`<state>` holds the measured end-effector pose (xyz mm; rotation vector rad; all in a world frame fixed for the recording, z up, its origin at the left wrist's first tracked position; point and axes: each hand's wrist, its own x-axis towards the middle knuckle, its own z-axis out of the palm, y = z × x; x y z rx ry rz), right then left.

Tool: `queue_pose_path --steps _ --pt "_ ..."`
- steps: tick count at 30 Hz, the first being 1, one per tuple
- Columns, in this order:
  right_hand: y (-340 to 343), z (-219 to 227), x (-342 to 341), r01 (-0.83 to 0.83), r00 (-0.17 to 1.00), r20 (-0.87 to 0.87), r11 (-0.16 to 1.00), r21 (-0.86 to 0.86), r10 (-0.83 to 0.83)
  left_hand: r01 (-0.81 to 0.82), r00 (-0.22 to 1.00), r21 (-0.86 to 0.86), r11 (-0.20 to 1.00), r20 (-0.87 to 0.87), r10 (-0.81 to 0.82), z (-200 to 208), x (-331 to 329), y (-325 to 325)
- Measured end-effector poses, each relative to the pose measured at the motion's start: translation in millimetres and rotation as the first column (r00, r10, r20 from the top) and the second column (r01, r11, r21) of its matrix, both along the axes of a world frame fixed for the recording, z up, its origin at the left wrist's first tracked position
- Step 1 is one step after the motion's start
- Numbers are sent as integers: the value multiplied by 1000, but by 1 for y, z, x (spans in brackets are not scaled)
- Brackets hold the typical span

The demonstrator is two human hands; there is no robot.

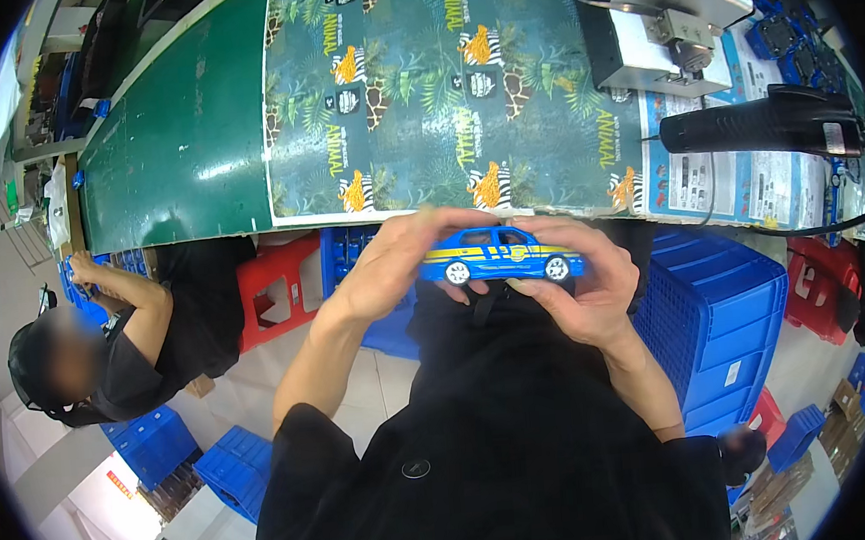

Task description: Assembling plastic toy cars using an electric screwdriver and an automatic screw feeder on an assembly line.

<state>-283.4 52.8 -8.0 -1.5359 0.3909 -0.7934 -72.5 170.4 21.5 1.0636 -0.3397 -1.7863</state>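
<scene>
Blue toy sedan [497, 253]: light, stiff, slick-painted, I judge.
Left hand [389, 261]: holding its left end.
Right hand [598, 276]: holding its right end.
Grip: I'd favour ends, sparing wheels [457, 272].

Black electric screwdriver [759, 127] near the workbench's [183, 137] right edge; silver metal device [638, 55] behind it; red plastic stool [280, 306] by the front edge.

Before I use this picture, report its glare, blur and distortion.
Head view, upper left: glare on the glossy green tabletop, its edge bowed by the fisheye lens; head view, left: the co-worker's head blurred; head view, centre: the blue toy car with a yellow stripe fairly sharp; head view, rim: dark vignetting.
</scene>
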Motion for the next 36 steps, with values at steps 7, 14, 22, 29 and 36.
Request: queue_pose_path --steps 7,14,22,29,36 --pt "-44 19 4 325 945 148 888 -325 -292 334 391 -366 869 892 226 29 36 -80" --pt "-30 2 -28 343 939 57 912 -224 -339 587 -35 -256 768 940 340 10 105 -110" --pt "-30 -2 -41 364 931 25 926 -103 -364 -95 -523 17 995 850 -64 34 264 71" --pt "-82 23 -61 745 662 332 542 -388 -672 -470 -605 -345 813 796 -11 -56 261 195" --pt "-141 52 -42 798 595 221 537 -272 -773 -505 -677 -453 735 736 -11 -70 241 188"
